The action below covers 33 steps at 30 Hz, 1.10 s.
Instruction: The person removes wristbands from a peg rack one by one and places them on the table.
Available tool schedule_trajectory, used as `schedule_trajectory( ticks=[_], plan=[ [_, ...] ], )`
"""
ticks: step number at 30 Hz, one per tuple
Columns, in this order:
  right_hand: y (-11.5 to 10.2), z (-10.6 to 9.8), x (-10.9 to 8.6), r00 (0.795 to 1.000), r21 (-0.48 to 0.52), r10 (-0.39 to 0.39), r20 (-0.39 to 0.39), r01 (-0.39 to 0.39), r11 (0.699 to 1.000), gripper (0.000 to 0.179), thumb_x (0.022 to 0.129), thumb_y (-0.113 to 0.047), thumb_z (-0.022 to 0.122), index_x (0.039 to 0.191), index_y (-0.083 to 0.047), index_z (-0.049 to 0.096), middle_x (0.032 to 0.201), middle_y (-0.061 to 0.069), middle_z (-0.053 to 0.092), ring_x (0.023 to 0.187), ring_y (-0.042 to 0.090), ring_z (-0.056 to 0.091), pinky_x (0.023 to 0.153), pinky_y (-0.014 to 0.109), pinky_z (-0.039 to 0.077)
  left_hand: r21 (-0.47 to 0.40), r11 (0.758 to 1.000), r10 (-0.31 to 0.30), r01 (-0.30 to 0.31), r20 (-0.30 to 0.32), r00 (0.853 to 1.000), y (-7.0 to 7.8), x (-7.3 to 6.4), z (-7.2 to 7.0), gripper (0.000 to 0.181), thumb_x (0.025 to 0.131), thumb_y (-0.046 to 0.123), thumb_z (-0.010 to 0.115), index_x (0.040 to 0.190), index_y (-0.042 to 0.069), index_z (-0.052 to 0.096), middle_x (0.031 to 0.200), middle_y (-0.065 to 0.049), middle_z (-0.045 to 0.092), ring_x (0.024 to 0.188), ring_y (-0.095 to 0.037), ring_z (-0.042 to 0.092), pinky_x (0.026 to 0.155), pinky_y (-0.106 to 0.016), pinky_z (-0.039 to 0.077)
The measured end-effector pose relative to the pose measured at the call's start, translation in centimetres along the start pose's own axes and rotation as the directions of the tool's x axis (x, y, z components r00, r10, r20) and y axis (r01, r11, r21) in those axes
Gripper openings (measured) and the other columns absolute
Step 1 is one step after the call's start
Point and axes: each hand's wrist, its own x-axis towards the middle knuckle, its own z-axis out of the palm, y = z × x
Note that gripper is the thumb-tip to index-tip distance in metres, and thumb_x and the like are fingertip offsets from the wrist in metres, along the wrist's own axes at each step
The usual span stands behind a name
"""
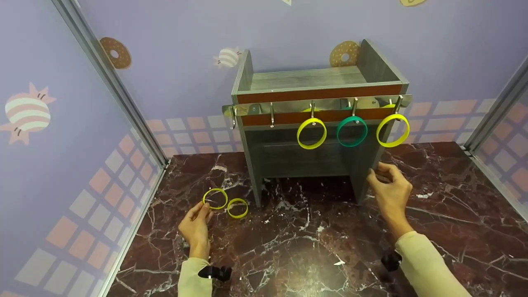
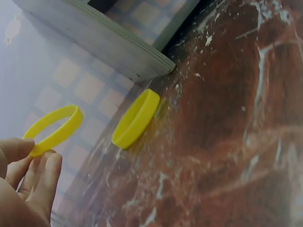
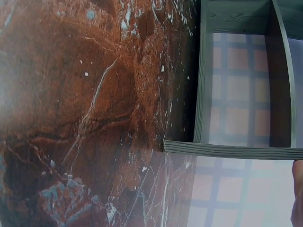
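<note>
Patterned walls [image 1: 173, 24] run out of the picture at the top and sides. The dark-red marbled counter [image 1: 288, 255] is cut off at the bottom. On it stands a grey shelf unit [image 1: 306, 163], its lower interior deep in shadow and hard to make out. A metal hook rail [image 1: 291, 108] crosses its front; shiny reflections blur the detail there.

The right hand [image 1: 390, 189] is bent at the fingers, its tips at the outside of the unit's right side panel. The right wrist view catches only a sliver of it at the edge, so whether it grips the panel or merely touches it I cannot tell.

The left hand [image 1: 196, 226] pinches a held ring [image 2: 66, 133], yellow, between thumb and fingers above the counter; the fingertips cover a little of its band.

A left yellow ring [image 1: 312, 147], a green ring [image 1: 352, 145] and a right yellow ring [image 1: 392, 145] hang from the third, fourth and fifth hooks. A loose ring [image 2: 137, 130], also yellow, lies on the counter just beside the held one.
</note>
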Motion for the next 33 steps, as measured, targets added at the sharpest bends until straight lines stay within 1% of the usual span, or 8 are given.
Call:
schedule_trajectory(
  ticks=[6,8,13,20,23,26,29,33],
  plan=[
    [0.0,0.0,0.0,1.000,-0.010,-0.001,0.000,0.001,1.000,0.017,0.086,0.017,0.074,0.103,0.019,0.071,0.093,0.031,0.073,0.077,-0.008,0.068,0.069,0.008,0.055,0.021,0.999,-0.031,0.031,-0.028,0.999,-0.5,0.3,-0.6,0.035,0.096,-0.008,0.073,0.126,-0.021,0.064,0.094,-0.010,0.075,0.080,-0.016,0.077,0.083,-0.033,0.064],
    [0.0,0.0,0.0,1.000,-0.013,-0.005,0.001,0.005,1.000,0.018,0.086,0.016,0.073,0.103,0.019,0.071,0.094,0.031,0.073,0.078,-0.008,0.068,0.070,0.008,0.055,0.053,0.998,-0.041,0.043,-0.034,0.999,-0.5,0.4,-0.8,0.036,0.096,-0.006,0.074,0.128,-0.020,0.064,0.095,-0.011,0.076,0.080,-0.015,0.077,0.082,-0.032,0.064],
    [0.0,-0.1,0.0,1.000,-0.010,-0.011,0.002,0.011,1.000,0.018,0.086,0.016,0.072,0.103,0.019,0.071,0.095,0.031,0.074,0.078,-0.007,0.068,0.070,0.008,0.056,0.143,0.988,-0.060,0.066,-0.043,0.997,-0.8,0.5,-1.3,0.035,0.096,-0.004,0.074,0.127,-0.018,0.066,0.100,-0.018,0.077,0.079,-0.015,0.076,0.079,-0.028,0.064],
    [0.1,0.1,-0.1,1.000,-0.001,-0.002,-0.005,0.002,1.000,0.017,0.086,0.017,0.073,0.102,0.019,0.071,0.093,0.031,0.073,0.076,-0.007,0.068,0.066,0.008,0.055,0.184,0.980,-0.059,0.069,-0.058,0.997,-1.4,0.6,-1.6,0.031,0.096,-0.007,0.072,0.124,-0.018,0.068,0.103,-0.023,0.076,0.079,-0.015,0.076,0.075,-0.027,0.065],
    [0.0,0.1,-0.1,1.000,0.001,-0.002,-0.007,0.002,1.000,0.017,0.086,0.017,0.073,0.102,0.019,0.071,0.093,0.031,0.073,0.076,-0.007,0.068,0.066,0.008,0.055,0.193,0.979,-0.057,0.068,-0.060,0.997,-1.5,0.7,-1.6,0.031,0.096,-0.007,0.072,0.124,-0.018,0.068,0.104,-0.025,0.076,0.079,-0.016,0.076,0.074,-0.027,0.065],
    [0.1,0.1,-0.1,1.000,-0.002,-0.006,-0.007,0.006,1.000,0.017,0.086,0.017,0.073,0.102,0.019,0.071,0.093,0.031,0.073,0.077,-0.008,0.068,0.068,0.008,0.055,0.220,0.973,-0.052,0.065,-0.062,0.997,-1.5,0.7,-1.7,0.031,0.095,-0.008,0.072,0.124,-0.018,0.068,0.104,-0.025,0.076,0.078,-0.015,0.076,0.072,-0.026,0.064],
    [0.1,0.1,-0.1,1.000,-0.001,-0.008,-0.008,0.008,1.000,0.017,0.086,0.017,0.073,0.102,0.019,0.071,0.094,0.031,0.073,0.077,-0.008,0.068,0.068,0.008,0.055,0.273,0.960,-0.044,0.058,-0.059,0.997,-1.4,0.5,-1.7,0.030,0.094,-0.006,0.074,0.122,-0.016,0.070,0.104,-0.025,0.076,0.073,-0.013,0.076,0.068,-0.025,0.064],
    [0.1,0.2,0.0,1.000,-0.007,-0.011,-0.008,0.011,1.000,0.017,0.086,0.017,0.073,0.102,0.018,0.071,0.094,0.031,0.073,0.077,-0.007,0.068,0.068,0.008,0.055,0.364,0.931,-0.017,0.034,-0.050,0.999,-1.4,0.5,-1.7,0.028,0.092,-0.004,0.077,0.118,-0.014,0.073,0.102,-0.024,0.076,0.067,-0.012,0.074,0.061,-0.024,0.063]
  ],
)
